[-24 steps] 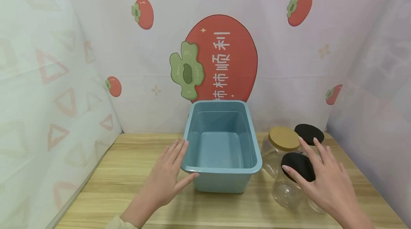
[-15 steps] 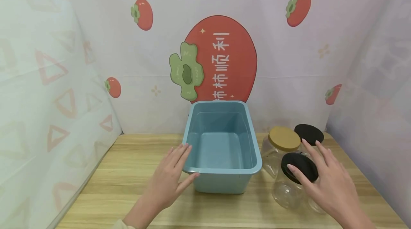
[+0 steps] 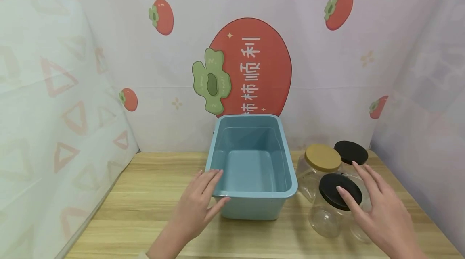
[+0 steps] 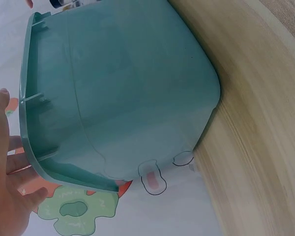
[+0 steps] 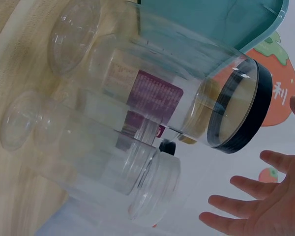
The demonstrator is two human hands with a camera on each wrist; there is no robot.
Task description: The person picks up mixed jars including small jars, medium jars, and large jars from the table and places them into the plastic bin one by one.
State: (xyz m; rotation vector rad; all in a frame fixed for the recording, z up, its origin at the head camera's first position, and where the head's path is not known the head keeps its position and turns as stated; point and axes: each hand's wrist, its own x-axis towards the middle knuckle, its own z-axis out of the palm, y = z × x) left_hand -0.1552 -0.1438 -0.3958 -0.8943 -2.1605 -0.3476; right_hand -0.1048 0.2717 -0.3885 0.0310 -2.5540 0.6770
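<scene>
"How are the fingers being held?"
"Loosely spread, nothing being gripped: the left hand at the rim of the blue tub, contact unclear; the right hand just off the front black-lidded jar, right of the tub."
"What is being risked?"
"Smooth, clear, rounded jars are being crowded; neighbours could be toppled by a stray knuckle. Stiff plastic is being suggested by the tub, wood grain by the bench."
</scene>
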